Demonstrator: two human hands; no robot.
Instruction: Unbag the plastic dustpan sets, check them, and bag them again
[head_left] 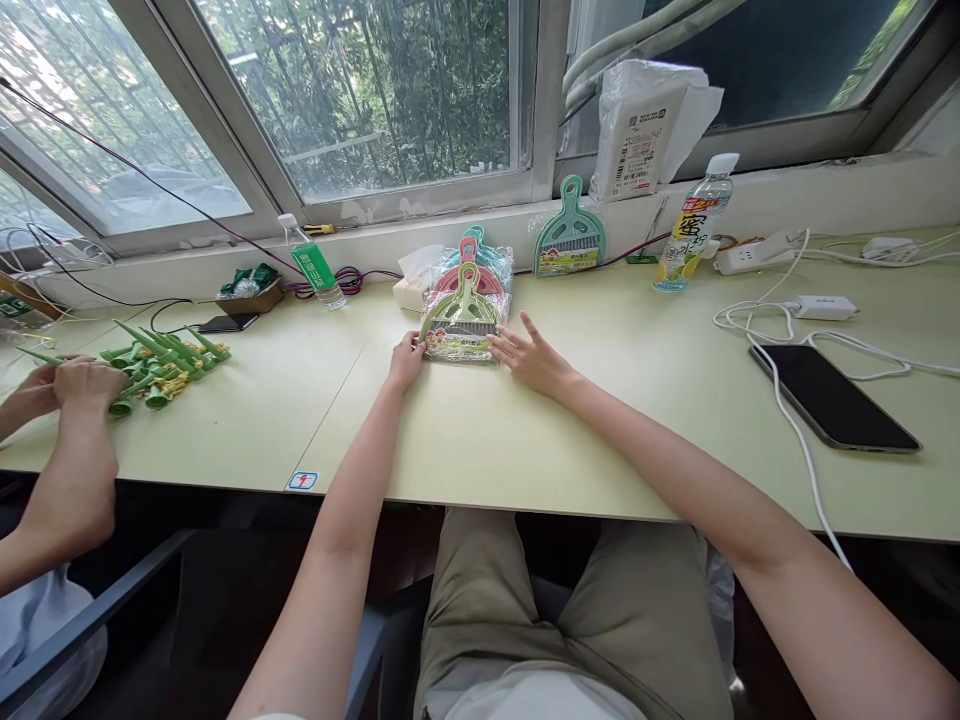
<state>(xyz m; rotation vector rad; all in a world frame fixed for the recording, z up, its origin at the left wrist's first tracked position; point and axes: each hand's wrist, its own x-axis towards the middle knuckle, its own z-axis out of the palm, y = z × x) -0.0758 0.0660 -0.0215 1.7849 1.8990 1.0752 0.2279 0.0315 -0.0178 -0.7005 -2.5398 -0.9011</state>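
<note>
A green mini dustpan and brush set (463,312) in clear plastic wrap leans in front of a pink dustpan set (491,283) and a teal one (477,238), all close together on the table. My left hand (407,360) is closed on the lower left edge of the green set. At its right edge, my right hand (534,360) has its fingers spread, the tips touching the wrap. Another teal dustpan and brush set (571,235) stands apart, upright against the window ledge.
A green-labelled bottle (315,265), a tissue pack (415,280) and a yellow-labelled bottle (691,228) stand along the back. At right lie a phone (836,397) and white cables. At left, another person's hands (82,385) work at green pods (169,360).
</note>
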